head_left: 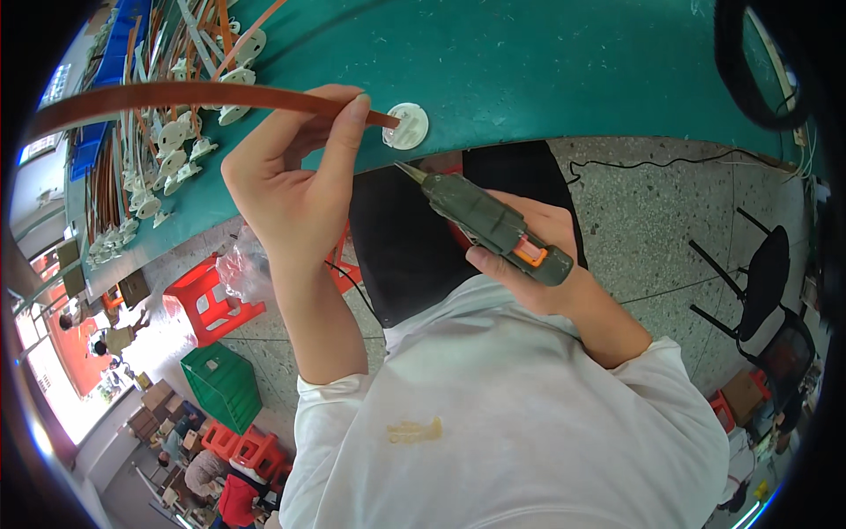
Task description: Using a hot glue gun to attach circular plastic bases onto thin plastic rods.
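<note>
My left hand [304, 163] pinches a long, flat brown strip [203, 94] between thumb and fingers. The strip's near end meets a round white plastic disc [411, 129] at the front edge of the green table; whether the two are joined I cannot tell. My right hand [542, 251] is wrapped around a dark green glue gun [480, 214] with an orange part at its rear. Its narrow nozzle points up and left toward the disc, a little apart from it.
Many strips with white discs [172, 137] lie heaped on the green table [529, 70] at the left, beside a blue bin [88, 145]. Red stools [207, 304] and a green crate [220, 388] stand at lower left. Black chairs [765, 282] are at right. A black cable [652, 163] runs near the table edge.
</note>
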Demonstrator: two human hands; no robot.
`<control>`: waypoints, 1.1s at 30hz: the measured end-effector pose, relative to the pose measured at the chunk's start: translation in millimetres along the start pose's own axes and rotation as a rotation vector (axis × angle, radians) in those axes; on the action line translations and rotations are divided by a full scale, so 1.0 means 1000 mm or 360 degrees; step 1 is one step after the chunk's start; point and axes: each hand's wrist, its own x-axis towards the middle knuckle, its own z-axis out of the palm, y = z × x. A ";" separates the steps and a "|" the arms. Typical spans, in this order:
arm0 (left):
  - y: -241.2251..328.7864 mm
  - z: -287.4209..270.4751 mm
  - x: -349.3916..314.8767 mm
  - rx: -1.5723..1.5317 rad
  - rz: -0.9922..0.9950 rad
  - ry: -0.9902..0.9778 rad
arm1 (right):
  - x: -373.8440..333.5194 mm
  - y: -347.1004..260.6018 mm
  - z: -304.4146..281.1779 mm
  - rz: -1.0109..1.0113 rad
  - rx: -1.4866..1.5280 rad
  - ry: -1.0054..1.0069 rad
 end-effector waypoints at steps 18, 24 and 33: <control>0.000 0.009 0.003 0.0054 0.0155 -0.0061 | 0.013 0.010 0.001 -0.0245 -0.0523 0.0158; -0.001 0.009 0.003 0.0063 0.0172 -0.0063 | 0.012 0.009 0.003 -0.0222 -0.0544 0.0164; -0.002 0.009 0.003 0.0085 0.0218 -0.0066 | 0.014 0.006 0.002 -0.0259 -0.0543 0.0179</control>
